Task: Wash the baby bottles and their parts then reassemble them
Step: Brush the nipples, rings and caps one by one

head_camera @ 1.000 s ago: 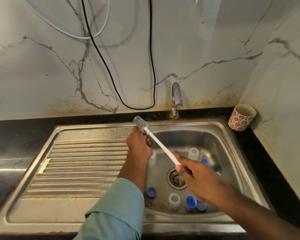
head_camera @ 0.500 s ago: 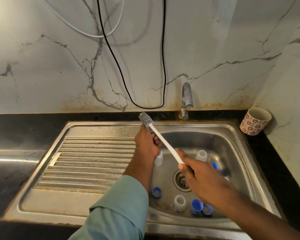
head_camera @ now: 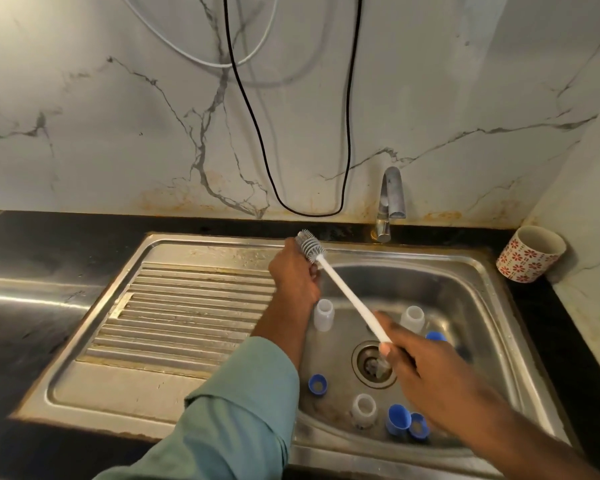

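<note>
At frame centre the left hand [head_camera: 297, 271] curls beside the bottle brush [head_camera: 340, 289] head – what it holds, I cannot tell. The right hand [head_camera: 426, 368] grips the brush handle over the sink [head_camera: 465, 271] – clear bottles [head_camera: 324, 315] and blue caps [head_camera: 317, 385] sit inside.

A person's right hand [head_camera: 426, 372] is gripping the lower end of a long white-handled bottle brush [head_camera: 347, 296] with grey bristles, which is slanting up toward the left hand [head_camera: 297, 275]. The left hand is curling beside the bristle head over the rim of the stainless steel sink [head_camera: 482, 271]; whether it is holding anything is unclear. In the basin, 3 translucent white plastic bottles [head_camera: 324, 315] are standing upright, with blue plastic caps and rings [head_camera: 398, 419] lying around the drain [head_camera: 369, 365]. A red-flowered white cup [head_camera: 530, 259] is sitting on the black counter [head_camera: 32, 244] by a chrome tap [head_camera: 390, 199].
</note>
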Motion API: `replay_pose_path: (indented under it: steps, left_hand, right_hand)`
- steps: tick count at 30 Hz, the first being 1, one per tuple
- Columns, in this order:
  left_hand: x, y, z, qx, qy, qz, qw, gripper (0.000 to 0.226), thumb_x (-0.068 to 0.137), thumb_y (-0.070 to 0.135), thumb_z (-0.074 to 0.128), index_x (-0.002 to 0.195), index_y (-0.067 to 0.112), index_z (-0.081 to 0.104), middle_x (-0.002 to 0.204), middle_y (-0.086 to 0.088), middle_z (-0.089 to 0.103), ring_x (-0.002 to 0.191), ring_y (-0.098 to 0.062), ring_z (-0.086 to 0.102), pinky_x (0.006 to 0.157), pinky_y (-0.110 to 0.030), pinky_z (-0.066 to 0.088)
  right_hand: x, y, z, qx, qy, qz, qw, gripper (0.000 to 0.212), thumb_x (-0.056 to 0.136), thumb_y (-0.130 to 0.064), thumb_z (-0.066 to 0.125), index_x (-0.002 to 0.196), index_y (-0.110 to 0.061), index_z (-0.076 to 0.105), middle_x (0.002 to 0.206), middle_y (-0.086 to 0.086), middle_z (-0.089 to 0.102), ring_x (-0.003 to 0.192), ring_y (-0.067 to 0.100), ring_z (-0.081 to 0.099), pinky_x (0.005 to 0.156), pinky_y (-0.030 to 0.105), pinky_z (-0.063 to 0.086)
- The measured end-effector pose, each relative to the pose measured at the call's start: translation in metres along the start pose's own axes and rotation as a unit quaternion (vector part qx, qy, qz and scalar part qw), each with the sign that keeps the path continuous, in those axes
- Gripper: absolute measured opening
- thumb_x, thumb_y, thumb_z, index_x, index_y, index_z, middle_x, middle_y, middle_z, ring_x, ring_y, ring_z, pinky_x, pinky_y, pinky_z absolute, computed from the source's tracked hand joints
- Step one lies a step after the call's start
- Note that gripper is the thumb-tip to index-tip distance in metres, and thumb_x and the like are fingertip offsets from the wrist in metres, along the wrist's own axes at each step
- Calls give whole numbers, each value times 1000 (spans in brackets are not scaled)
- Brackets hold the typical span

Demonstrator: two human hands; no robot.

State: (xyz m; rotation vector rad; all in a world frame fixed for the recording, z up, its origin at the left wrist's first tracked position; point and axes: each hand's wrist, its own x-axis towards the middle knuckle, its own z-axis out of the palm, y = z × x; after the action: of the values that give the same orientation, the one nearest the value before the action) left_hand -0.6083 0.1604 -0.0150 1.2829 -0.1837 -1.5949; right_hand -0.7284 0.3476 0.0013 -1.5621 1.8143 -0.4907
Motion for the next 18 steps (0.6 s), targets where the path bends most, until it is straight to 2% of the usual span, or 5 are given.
replay_pose_path:
  steps: [3,7,11,15,18]
  left_hand:
    - [-5,-10,1,29,-7,-5,1000,18,96,20,56,82,11,61,59,-2,47,44,-9,37,40,-20,32]
    - [-5,0,-2,-29,11,-8,1000,20,98,19,55,82,9,60,62,-3,52,49,-11,46,40,-19,38]
    - [-7,-13,-1,22,2,4,1000,20,95,22,59,79,10,62,57,-1,48,43,-9,40,41,-20,34]
    - [-3,5,-4,-46,30,8,998,12,95,15,57,89,5,62,70,-8,57,56,-16,57,47,-24,47]
    - [-5,-11,-4,35,-2,12,999,21,96,26,61,82,10,63,56,-1,50,45,-8,41,39,-19,34]
  right_hand:
    - [9,-3,-4,-21,17,-3,1000,45,104,-34,33,147,-48,26,69,2,53,51,6,46,49,16,39]
    - [-7,-6,1,-2,-6,-3,1000,45,104,-35,34,146,-51,25,57,-20,55,45,-4,50,46,15,38]
    - [8,-3,3,6,21,9,1000,45,104,-36,36,146,-51,28,75,-4,64,62,9,62,59,27,55]
    - [-7,-5,7,-19,-24,2,1000,38,103,-40,30,139,-52,34,57,-12,50,47,-3,51,58,15,40]
    - [5,-2,6,-15,15,1,1000,43,102,-41,32,144,-48,30,69,-3,58,52,4,51,52,26,47]
